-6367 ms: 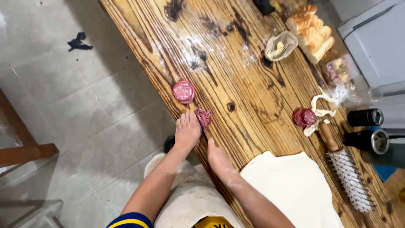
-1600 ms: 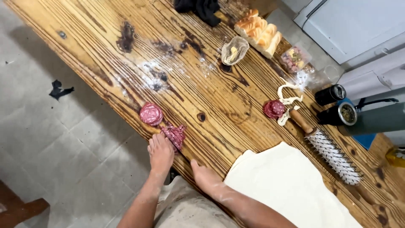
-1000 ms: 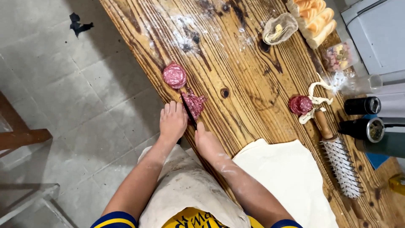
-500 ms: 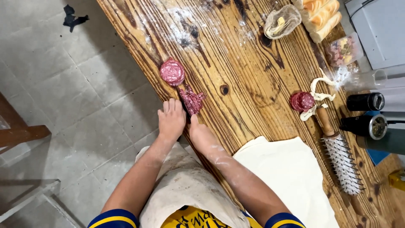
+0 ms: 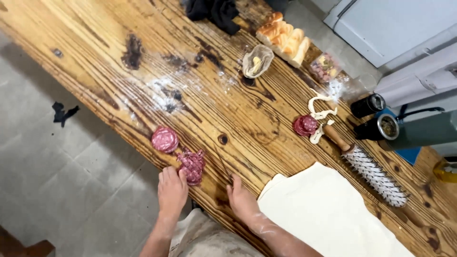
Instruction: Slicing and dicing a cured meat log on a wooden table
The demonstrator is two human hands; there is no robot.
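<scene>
My left hand (image 5: 172,188) rests at the near edge of the wooden table (image 5: 114,43), its fingertips touching a pile of chopped red salami (image 5: 192,165). A round stack of salami slices (image 5: 164,139) lies just beyond the pile. My right hand (image 5: 242,201) lies flat on the table edge with fingers together and holds nothing, between the chopped pile and a pale sheet of dough (image 5: 326,216).
A spiked dough roller (image 5: 369,168) lies beyond the dough. Another salami stack (image 5: 305,125) with white cheese strips (image 5: 321,114), a plastic bag (image 5: 257,61), bread rolls (image 5: 284,37), a packet of diced meat (image 5: 325,67), two dark canisters (image 5: 373,116) and a dark cloth (image 5: 213,10) sit farther back.
My right hand has drawn away from the chopped salami toward the dough. The left hand stays by the pile. The view has shifted to show more of the table.
</scene>
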